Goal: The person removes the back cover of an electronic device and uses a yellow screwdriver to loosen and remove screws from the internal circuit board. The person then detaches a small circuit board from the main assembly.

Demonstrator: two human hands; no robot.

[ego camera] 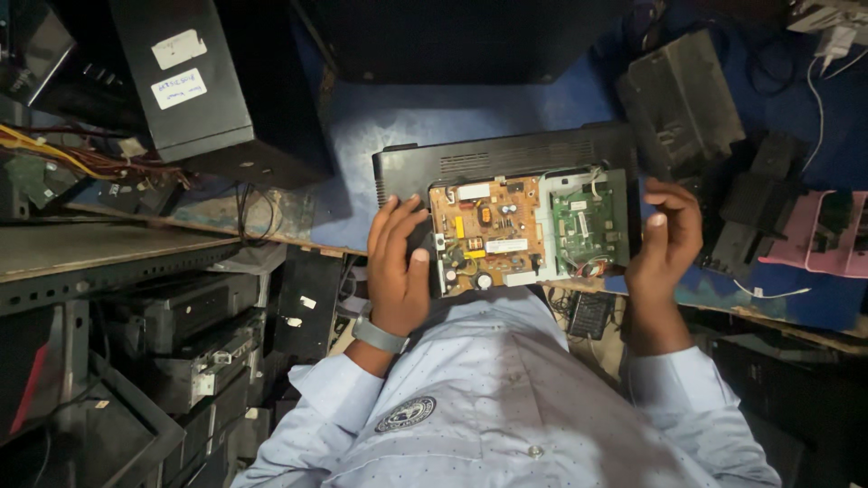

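I see a matt black plastic printer casing (506, 158), its brown circuit board (486, 237) glossy, on a worn blue-painted wooden counter (407, 113).
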